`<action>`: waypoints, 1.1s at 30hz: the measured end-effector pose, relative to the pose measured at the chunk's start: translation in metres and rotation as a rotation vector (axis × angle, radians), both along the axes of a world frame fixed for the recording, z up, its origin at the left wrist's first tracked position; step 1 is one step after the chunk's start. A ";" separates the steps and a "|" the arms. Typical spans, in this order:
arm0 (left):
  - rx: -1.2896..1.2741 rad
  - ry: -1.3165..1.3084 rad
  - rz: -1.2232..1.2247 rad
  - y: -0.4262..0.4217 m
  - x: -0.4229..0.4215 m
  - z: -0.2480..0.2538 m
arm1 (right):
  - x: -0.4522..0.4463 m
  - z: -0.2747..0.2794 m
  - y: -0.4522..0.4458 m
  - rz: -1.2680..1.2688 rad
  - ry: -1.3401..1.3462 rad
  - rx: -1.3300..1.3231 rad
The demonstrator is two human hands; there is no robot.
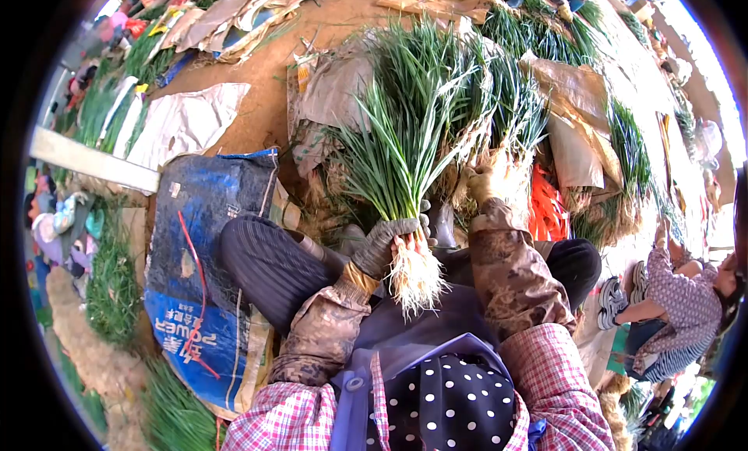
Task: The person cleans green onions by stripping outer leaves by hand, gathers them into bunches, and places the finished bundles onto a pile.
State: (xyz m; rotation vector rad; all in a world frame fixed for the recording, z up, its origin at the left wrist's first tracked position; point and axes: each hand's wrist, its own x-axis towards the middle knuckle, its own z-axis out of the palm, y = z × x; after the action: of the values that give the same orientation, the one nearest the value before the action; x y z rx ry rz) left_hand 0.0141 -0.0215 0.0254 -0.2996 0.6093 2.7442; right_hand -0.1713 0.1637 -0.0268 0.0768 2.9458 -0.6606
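Note:
My left hand [389,244], in a grey glove, is wrapped round a bunch of scallions [401,151]. Their long green leaves fan upward, away from me, and the pale roots [415,273] hang toward my lap. To the right, my right hand [482,185] is at the root end of a larger pile of scallions [510,100]. Its fingers look curled in among the stems, partly hidden by the back of the hand. Brown patterned sleeve covers are on both forearms.
A blue printed sack [206,295] lies left of my knee. Pale sacking [331,92] sits behind the bunch, brown wrapping [573,100] and a red bag [548,205] to the right. Another person [682,311] sits at far right. A white bar [93,161] extends in from the left.

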 end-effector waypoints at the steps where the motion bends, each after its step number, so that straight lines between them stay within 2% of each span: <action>1: -0.003 0.008 0.010 -0.001 -0.001 -0.001 | -0.005 -0.014 0.009 0.030 -0.025 -0.062; 4: -0.023 -0.055 0.043 0.003 -0.003 -0.004 | 0.019 -0.015 0.018 0.099 -0.102 -0.261; 5: -0.042 -0.077 0.055 0.004 -0.004 -0.004 | 0.052 0.017 0.011 0.104 -0.119 -0.338; 7: -0.192 0.003 0.016 0.004 -0.006 -0.017 | 0.092 0.053 0.006 0.380 -0.015 -0.272; 9: -0.123 -0.121 -0.038 0.006 -0.004 -0.008 | 0.123 0.050 0.012 0.677 0.130 -0.384; 10: -0.095 -0.143 -0.075 0.006 -0.006 -0.001 | 0.137 0.056 0.014 0.768 0.067 -0.387; 11: -0.133 -0.125 -0.067 0.007 -0.006 -0.010 | 0.148 0.058 0.017 0.744 -0.128 -0.396; 13: -0.212 -0.087 -0.055 0.011 -0.004 -0.046 | 0.146 0.038 0.025 0.720 -0.249 -0.423; 15: -0.259 -0.109 -0.047 0.012 -0.004 -0.048 | 0.130 0.023 0.029 0.259 -0.701 -0.906; 17: -0.218 -0.123 -0.062 0.013 -0.008 -0.020 | 0.114 0.042 0.014 0.081 -0.537 -0.984; 19: -0.298 -0.023 -0.121 0.009 -0.008 -0.030 | 0.098 0.031 0.004 -0.157 -0.586 -1.126; 21: -0.370 0.046 -0.138 0.008 -0.008 -0.038 | 0.088 0.011 -0.010 -0.255 -0.555 -1.243; 23: -0.393 0.065 -0.103 0.010 -0.009 -0.043 | 0.090 0.018 -0.026 -0.387 -0.567 -1.282; 25: -0.374 0.066 -0.060 0.010 -0.009 -0.049 | 0.097 0.034 -0.033 -0.460 -0.646 -1.431; 27: -0.394 0.099 -0.054 0.007 -0.011 -0.055 | 0.093 -0.004 -0.021 -0.573 -0.902 -1.562; 28: -0.372 0.009 0.037 0.010 -0.010 -0.052 | 0.097 0.000 -0.025 -0.678 -0.849 -1.519; 30: -0.230 -0.019 0.007 0.011 -0.006 -0.045 | 0.102 -0.003 -0.031 -0.828 -0.757 -1.442; 33: -0.102 -0.036 -0.056 0.006 -0.004 -0.031 | 0.101 -0.032 -0.019 -0.863 -0.878 -1.491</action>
State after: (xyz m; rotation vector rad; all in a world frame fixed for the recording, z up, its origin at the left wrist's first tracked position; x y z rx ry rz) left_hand 0.0099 -0.0157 -0.0052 -0.3490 0.7389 2.6529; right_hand -0.0706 0.1443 -0.0591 1.0830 0.9980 -1.9705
